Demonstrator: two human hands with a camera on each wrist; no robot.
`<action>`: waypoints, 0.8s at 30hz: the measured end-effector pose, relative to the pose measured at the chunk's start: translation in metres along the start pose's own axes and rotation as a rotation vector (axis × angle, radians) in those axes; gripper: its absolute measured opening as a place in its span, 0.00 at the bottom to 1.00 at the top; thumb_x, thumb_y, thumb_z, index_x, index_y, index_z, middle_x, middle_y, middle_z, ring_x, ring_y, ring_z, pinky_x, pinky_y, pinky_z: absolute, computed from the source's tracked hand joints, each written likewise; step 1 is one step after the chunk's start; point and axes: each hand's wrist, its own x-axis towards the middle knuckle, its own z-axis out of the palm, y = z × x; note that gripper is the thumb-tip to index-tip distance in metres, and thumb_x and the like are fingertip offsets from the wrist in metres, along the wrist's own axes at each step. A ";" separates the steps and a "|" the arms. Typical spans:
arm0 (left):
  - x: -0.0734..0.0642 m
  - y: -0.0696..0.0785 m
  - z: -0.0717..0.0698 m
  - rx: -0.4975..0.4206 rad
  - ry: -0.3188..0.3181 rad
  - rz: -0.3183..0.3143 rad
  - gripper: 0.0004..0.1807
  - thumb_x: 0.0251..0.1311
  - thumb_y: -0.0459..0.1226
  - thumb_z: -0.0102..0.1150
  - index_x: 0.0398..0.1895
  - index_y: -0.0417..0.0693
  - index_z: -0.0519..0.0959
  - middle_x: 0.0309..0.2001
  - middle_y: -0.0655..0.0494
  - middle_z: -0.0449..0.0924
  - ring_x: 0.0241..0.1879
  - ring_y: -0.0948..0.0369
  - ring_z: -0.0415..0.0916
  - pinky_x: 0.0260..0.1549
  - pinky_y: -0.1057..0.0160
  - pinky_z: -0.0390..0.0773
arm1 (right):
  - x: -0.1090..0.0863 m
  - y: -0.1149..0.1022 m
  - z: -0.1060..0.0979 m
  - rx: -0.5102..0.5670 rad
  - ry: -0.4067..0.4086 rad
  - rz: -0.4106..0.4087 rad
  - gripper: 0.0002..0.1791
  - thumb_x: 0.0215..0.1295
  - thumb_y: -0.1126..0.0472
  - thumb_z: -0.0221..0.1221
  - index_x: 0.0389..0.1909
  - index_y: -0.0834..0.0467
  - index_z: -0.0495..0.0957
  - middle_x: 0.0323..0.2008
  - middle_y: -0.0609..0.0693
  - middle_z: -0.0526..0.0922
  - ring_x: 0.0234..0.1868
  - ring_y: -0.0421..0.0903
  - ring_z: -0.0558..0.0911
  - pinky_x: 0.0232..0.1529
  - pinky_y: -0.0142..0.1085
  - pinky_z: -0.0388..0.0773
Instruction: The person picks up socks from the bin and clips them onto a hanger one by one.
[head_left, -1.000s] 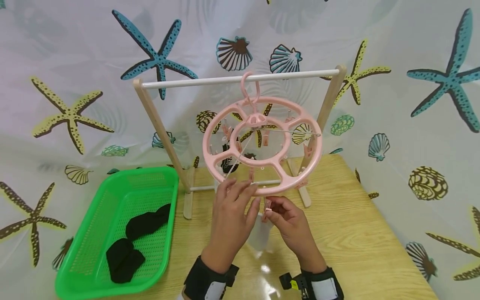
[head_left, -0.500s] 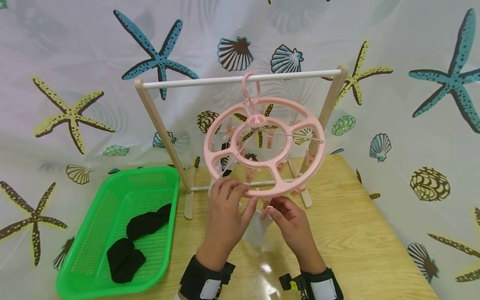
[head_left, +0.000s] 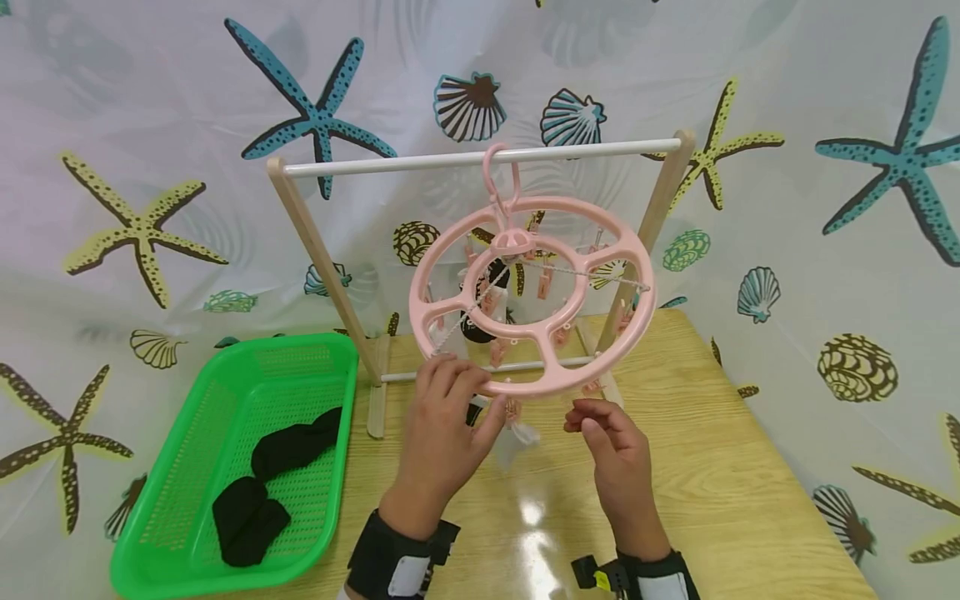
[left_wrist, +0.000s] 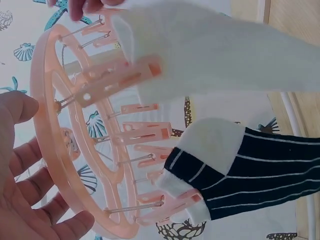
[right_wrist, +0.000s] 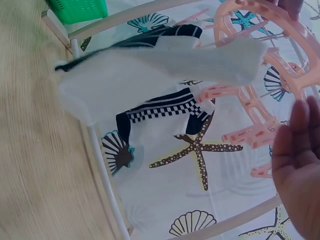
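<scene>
A pink round peg hanger (head_left: 558, 385) hangs by its hook from a white bar. My left hand (head_left: 442, 425) grips its front rim, thumb below and fingers over the top. My right hand (head_left: 618, 450) is apart from the hanger, just right of its front, fingers loosely bent and holding nothing. A white sock (left_wrist: 215, 50) hangs from a pink peg (left_wrist: 120, 82) at the front. Further round, other pegs hold a dark sock with white stripes (left_wrist: 265, 167) and a checkered black-and-white sock (right_wrist: 160, 112).
The wooden stand (head_left: 318, 267) with its white top bar (head_left: 405, 164) is on a wood-grain table (head_left: 720, 467). To the left sits a green basket (head_left: 341, 467) with black socks (head_left: 251, 521) inside. A patterned sheet (head_left: 787, 208) covers the wall behind.
My right hand has let go of the front peg and drawn back to the right. The hanger has turned slightly, with my left hand still on its rim.
</scene>
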 end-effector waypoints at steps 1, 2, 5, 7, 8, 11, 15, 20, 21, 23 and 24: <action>0.000 -0.001 -0.001 0.003 0.000 0.003 0.12 0.54 0.44 0.64 0.37 0.46 0.80 0.41 0.50 0.78 0.54 0.50 0.66 0.55 0.50 0.70 | 0.001 -0.001 -0.001 -0.004 0.055 -0.012 0.11 0.68 0.71 0.47 0.42 0.76 0.73 0.33 0.49 0.81 0.37 0.49 0.79 0.44 0.32 0.78; 0.000 -0.001 -0.001 0.003 0.001 0.006 0.12 0.54 0.44 0.64 0.37 0.46 0.80 0.41 0.50 0.78 0.54 0.50 0.67 0.56 0.50 0.70 | 0.001 -0.003 -0.003 -0.013 0.118 -0.015 0.12 0.69 0.69 0.48 0.40 0.76 0.73 0.32 0.49 0.81 0.36 0.48 0.79 0.44 0.32 0.77; 0.000 -0.002 -0.003 0.006 0.003 0.014 0.13 0.54 0.44 0.64 0.36 0.45 0.80 0.41 0.50 0.78 0.53 0.50 0.67 0.56 0.50 0.70 | 0.007 -0.007 -0.005 -0.026 0.281 -0.019 0.13 0.69 0.66 0.48 0.38 0.76 0.73 0.32 0.51 0.80 0.38 0.50 0.76 0.45 0.33 0.73; 0.000 -0.002 -0.004 0.006 0.003 0.014 0.13 0.54 0.44 0.63 0.36 0.45 0.79 0.41 0.50 0.77 0.53 0.51 0.67 0.56 0.50 0.70 | 0.012 -0.010 -0.007 -0.054 0.322 -0.016 0.13 0.70 0.66 0.47 0.41 0.74 0.73 0.37 0.53 0.78 0.43 0.53 0.72 0.46 0.34 0.69; 0.001 -0.003 -0.004 0.005 0.003 0.015 0.13 0.54 0.44 0.63 0.36 0.45 0.79 0.41 0.50 0.77 0.53 0.51 0.66 0.56 0.50 0.69 | 0.015 -0.011 -0.008 -0.068 0.312 -0.013 0.13 0.70 0.66 0.46 0.44 0.73 0.72 0.41 0.54 0.78 0.46 0.54 0.71 0.46 0.35 0.67; 0.000 -0.004 -0.004 -0.006 0.010 0.019 0.12 0.54 0.44 0.63 0.36 0.45 0.79 0.41 0.50 0.77 0.54 0.51 0.66 0.57 0.50 0.68 | 0.023 -0.013 -0.011 -0.082 0.190 0.002 0.16 0.70 0.69 0.42 0.54 0.67 0.70 0.54 0.56 0.73 0.56 0.54 0.65 0.51 0.38 0.63; -0.001 -0.006 -0.005 -0.026 0.025 0.028 0.11 0.54 0.43 0.61 0.35 0.45 0.80 0.40 0.49 0.78 0.54 0.51 0.66 0.58 0.49 0.67 | 0.030 -0.013 -0.014 0.003 -0.031 -0.001 0.26 0.65 0.76 0.36 0.64 0.64 0.63 0.62 0.57 0.67 0.63 0.54 0.61 0.59 0.41 0.62; 0.000 -0.006 -0.005 -0.038 0.048 0.045 0.10 0.54 0.42 0.61 0.33 0.44 0.79 0.40 0.49 0.78 0.54 0.50 0.67 0.57 0.49 0.68 | 0.033 -0.013 -0.015 0.101 -0.174 -0.012 0.31 0.61 0.79 0.32 0.67 0.65 0.56 0.61 0.58 0.71 0.56 0.52 0.67 0.55 0.38 0.65; 0.001 -0.006 -0.006 -0.039 0.051 0.048 0.10 0.54 0.42 0.61 0.33 0.44 0.79 0.39 0.49 0.78 0.53 0.50 0.68 0.57 0.49 0.68 | 0.033 -0.013 -0.015 0.101 -0.181 -0.003 0.31 0.62 0.78 0.33 0.68 0.64 0.56 0.60 0.56 0.72 0.54 0.50 0.68 0.55 0.39 0.64; 0.001 -0.006 -0.006 -0.038 0.051 0.052 0.11 0.54 0.42 0.61 0.34 0.44 0.79 0.39 0.48 0.78 0.53 0.49 0.68 0.57 0.49 0.69 | 0.033 -0.012 -0.014 0.088 -0.182 0.012 0.28 0.65 0.75 0.34 0.67 0.63 0.58 0.54 0.52 0.75 0.49 0.48 0.68 0.53 0.39 0.63; 0.002 -0.006 -0.006 -0.036 0.047 0.050 0.11 0.54 0.43 0.61 0.34 0.44 0.79 0.40 0.48 0.77 0.54 0.49 0.67 0.57 0.49 0.69 | 0.033 -0.012 -0.014 0.082 -0.177 0.018 0.27 0.67 0.74 0.35 0.67 0.63 0.59 0.49 0.51 0.76 0.48 0.49 0.69 0.52 0.39 0.63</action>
